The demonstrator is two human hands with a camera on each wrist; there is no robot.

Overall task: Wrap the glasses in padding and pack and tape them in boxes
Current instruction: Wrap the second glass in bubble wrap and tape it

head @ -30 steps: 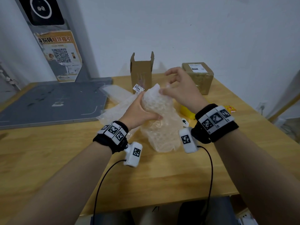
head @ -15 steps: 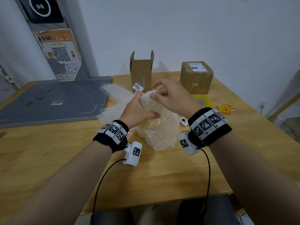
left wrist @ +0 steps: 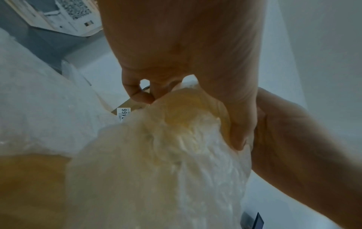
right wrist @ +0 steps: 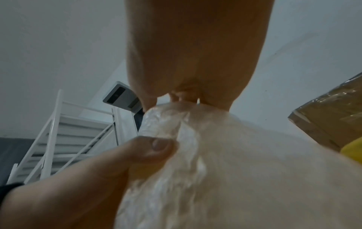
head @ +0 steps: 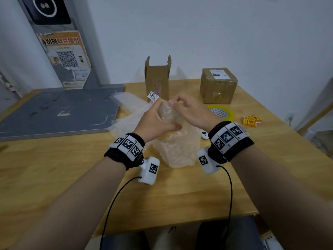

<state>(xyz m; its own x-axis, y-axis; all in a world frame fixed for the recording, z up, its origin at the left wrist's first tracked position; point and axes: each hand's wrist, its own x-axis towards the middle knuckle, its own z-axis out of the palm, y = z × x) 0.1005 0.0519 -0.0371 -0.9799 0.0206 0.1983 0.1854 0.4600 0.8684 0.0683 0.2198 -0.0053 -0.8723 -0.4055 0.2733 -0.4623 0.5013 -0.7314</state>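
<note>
The wooden table [head: 180, 195] carries everything here, and in the middle of it stands the bubble-wrap bundle [head: 177, 147], its loose skirt spreading onto the wood. Behind it an open box [head: 157, 82] stands upright with its flaps raised; a sealed box [head: 218, 85] sits further right, and a yellow tape roll [head: 220, 110] lies just in front of that one.

The step in hand looks like closing the padding over the top of a glass – the glass itself is hidden inside the wrap, so its shape cannot be told. Next, I judge, the gathered top has to be tucked or twisted tight without letting the wrap spring back, then the bundle lifted into the open box behind.

The left hand [head: 155, 121] has its fingers and thumb curled round the upper part of the bundle, the thumb pressed into the plastic. The right hand [head: 193, 112] comes in from above – its fingers [head: 173, 103] are bent together and pinch the bunched wrap at the very top, touching the left hand's fingertips
</note>
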